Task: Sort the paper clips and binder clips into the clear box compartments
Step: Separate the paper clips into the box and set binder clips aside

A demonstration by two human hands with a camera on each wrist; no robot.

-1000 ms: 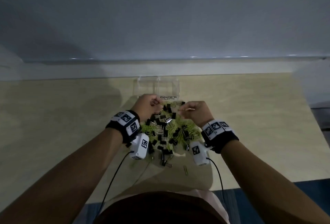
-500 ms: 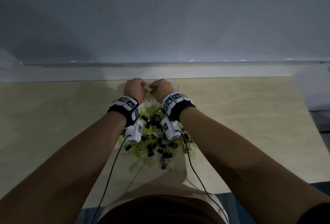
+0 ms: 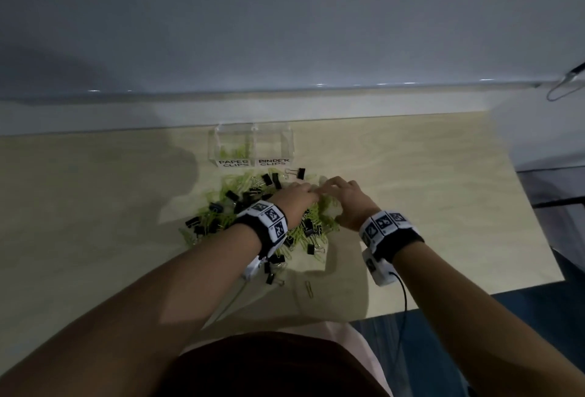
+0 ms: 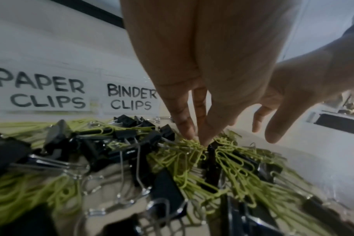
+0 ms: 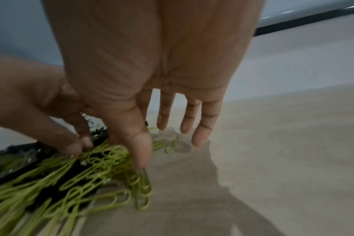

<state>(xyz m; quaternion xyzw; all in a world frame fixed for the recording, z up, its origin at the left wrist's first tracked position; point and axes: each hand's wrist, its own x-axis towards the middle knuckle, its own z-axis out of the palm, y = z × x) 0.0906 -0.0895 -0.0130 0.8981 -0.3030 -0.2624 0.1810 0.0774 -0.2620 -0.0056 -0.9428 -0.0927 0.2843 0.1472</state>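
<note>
A clear box (image 3: 250, 146) stands at the back of the table, labelled PAPER CLIPS (image 4: 38, 89) on the left and BINDER CLIPS (image 4: 131, 99) on the right. Some green clips (image 3: 234, 153) lie in its left compartment. In front of it is a mixed pile of green paper clips (image 4: 192, 159) and black binder clips (image 4: 95, 148). My left hand (image 3: 311, 195) reaches into the pile's right side and pinches a bunch of paper clips (image 4: 198, 140). My right hand (image 3: 329, 189) hovers beside it, fingers (image 5: 200, 135) straight, thumb touching the paper clips (image 5: 111, 159).
One binder clip (image 3: 297, 172) lies apart near the box, and a single paper clip (image 3: 309, 289) lies toward me. The wooden table (image 3: 443, 207) ends at a wall ledge behind the box. A cable (image 3: 563, 83) hangs at the far right.
Both hands have come back from over the box to the pile's right side. The left hand now pinches paper clips there.
</note>
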